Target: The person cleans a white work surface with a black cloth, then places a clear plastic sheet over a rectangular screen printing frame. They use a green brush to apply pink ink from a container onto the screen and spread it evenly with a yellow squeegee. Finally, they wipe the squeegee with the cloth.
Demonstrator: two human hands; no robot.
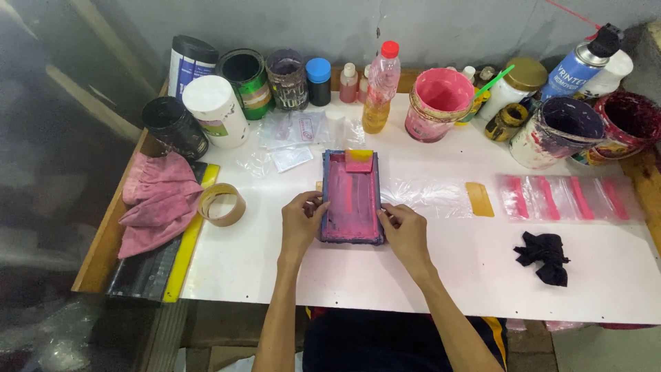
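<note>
Holding the small printing frame [352, 198] flat on the worktop [441, 262].
Your left hand [300, 222] at 9 o'clock and right hand [406, 233] at 3 pinch its edges; pink ink is spread, scraper [359, 160] resting at 12.

Bare forearms, no sleeves or jewellery; dark shorts [385, 341] with yellow-red side stripe.

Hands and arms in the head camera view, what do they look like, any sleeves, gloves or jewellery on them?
Both arms are bare from the lower edge of the picture up to the wrists, with no sleeves showing. The left hand and right hand wear no gloves, and no rings, watch or bracelets can be seen. Whether there is ink on the fingers is too small to tell.
</note>
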